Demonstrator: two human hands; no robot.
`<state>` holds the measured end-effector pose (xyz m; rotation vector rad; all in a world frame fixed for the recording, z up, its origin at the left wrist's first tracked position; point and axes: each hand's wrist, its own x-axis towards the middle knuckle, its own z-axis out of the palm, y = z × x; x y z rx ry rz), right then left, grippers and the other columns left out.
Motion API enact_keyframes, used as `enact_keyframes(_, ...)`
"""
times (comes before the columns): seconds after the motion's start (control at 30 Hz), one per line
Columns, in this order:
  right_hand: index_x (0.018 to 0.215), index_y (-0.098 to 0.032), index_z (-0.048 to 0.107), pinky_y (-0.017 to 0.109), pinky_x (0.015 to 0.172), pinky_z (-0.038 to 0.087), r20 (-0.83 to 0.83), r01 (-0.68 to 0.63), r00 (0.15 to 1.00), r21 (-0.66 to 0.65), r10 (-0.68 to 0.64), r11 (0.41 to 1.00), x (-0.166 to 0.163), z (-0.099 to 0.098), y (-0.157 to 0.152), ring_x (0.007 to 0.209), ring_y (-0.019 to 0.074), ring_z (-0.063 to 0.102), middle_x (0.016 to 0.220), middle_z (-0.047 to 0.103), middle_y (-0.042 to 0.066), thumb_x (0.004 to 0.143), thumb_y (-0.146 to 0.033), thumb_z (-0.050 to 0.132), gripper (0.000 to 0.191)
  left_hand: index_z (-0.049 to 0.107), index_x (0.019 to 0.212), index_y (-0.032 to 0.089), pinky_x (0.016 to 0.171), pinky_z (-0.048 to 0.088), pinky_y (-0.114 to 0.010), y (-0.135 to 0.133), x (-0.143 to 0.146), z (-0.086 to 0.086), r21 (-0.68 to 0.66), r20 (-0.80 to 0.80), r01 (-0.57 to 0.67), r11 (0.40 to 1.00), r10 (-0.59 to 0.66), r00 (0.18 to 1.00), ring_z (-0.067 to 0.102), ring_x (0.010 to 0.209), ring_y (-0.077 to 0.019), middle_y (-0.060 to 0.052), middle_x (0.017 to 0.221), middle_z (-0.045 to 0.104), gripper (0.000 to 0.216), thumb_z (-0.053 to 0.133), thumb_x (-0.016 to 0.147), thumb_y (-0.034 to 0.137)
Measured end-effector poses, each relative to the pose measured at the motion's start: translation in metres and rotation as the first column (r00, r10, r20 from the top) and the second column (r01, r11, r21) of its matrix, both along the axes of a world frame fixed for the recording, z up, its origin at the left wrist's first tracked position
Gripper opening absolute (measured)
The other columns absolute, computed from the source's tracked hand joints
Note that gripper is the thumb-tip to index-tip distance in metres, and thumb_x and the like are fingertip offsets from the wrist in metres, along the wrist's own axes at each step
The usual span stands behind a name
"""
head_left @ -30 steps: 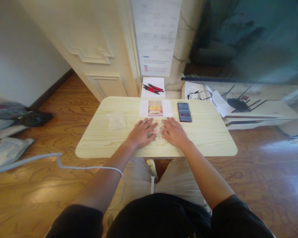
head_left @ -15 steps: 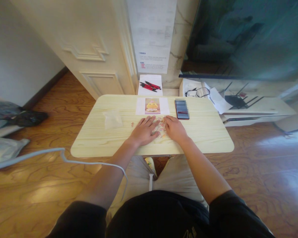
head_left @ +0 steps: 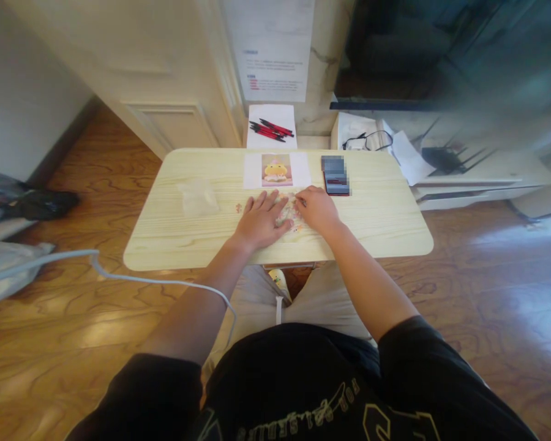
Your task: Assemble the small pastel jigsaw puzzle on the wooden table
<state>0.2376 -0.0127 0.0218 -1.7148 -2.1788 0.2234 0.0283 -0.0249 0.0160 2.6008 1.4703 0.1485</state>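
Small pale, multicoloured pieces, which look like jigsaw puzzle pieces [head_left: 286,214], lie in a cluster on the table between my hands. My left hand [head_left: 262,223] lies flat with fingers spread, covering the cluster's left side. My right hand [head_left: 319,209] is curled at the right side, its fingertips drawn together on the upper right pieces. Whatever is in that pinch is too small to make out. One loose piece [head_left: 239,208] lies left of my left hand. Just beyond the cluster is a sheet with a printed picture [head_left: 277,170] of a yellow figure.
The light wooden table [head_left: 376,233] carries a clear plastic bag [head_left: 198,197] at left and a phone [head_left: 335,176] at right. Behind it, red and black pens [head_left: 272,130] rest on white paper. A pale cable [head_left: 156,280] crosses over my left forearm.
The head view has tipped downward, so the table appears higher. My right fingers have drawn together at the pieces' upper right. My left hand stays flat over the cluster.
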Motion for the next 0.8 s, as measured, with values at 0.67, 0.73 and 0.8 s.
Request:
enact_keyframes(0.67,0.103,-0.022,0.078,0.031,0.088,0.056,-0.344,0.200,0.913,-0.093,-0.220,0.975,0.014,-0.010,0.015,0.090,0.0204,0.075,0.096,0.081,0.005,0.095,-0.023,0.060,0.020,0.045,0.162,0.034,0.133,0.020,-0.060,-0.003,0.012,0.000,0.042,0.058,0.059,0.997,-0.061,0.996,0.031,0.162,-0.0381,-0.006,0.176,0.033,0.066,0.045,0.103,0.064)
enact_keyframes(0.73,0.102,-0.022,0.079,0.031,0.088,0.056,-0.342,0.205,0.912,-0.098,-0.226,0.974,0.016,-0.011,0.017,0.090,0.0204,0.075,0.097,0.082,0.005,0.095,-0.023,0.061,0.020,0.045,0.162,0.034,0.133,0.021,-0.060,-0.003,0.010,0.000,0.045,0.052,0.056,0.997,-0.059,0.997,0.032,0.162,-0.0384,-0.007,0.176,0.033,0.066,0.047,0.102,0.064)
enact_keyframes(0.8,0.102,-0.022,0.079,0.031,0.088,0.056,-0.342,0.202,0.913,-0.092,-0.221,0.975,0.018,-0.011,0.018,0.089,0.0204,0.075,0.097,0.082,0.004,0.094,-0.023,0.062,0.019,0.045,0.162,0.033,0.133,0.022,-0.060,-0.003,0.007,0.000,0.045,0.050,0.055,0.997,-0.057,0.997,0.033,0.161,-0.0383,-0.007,0.176,0.034,0.067,0.048,0.102,0.063)
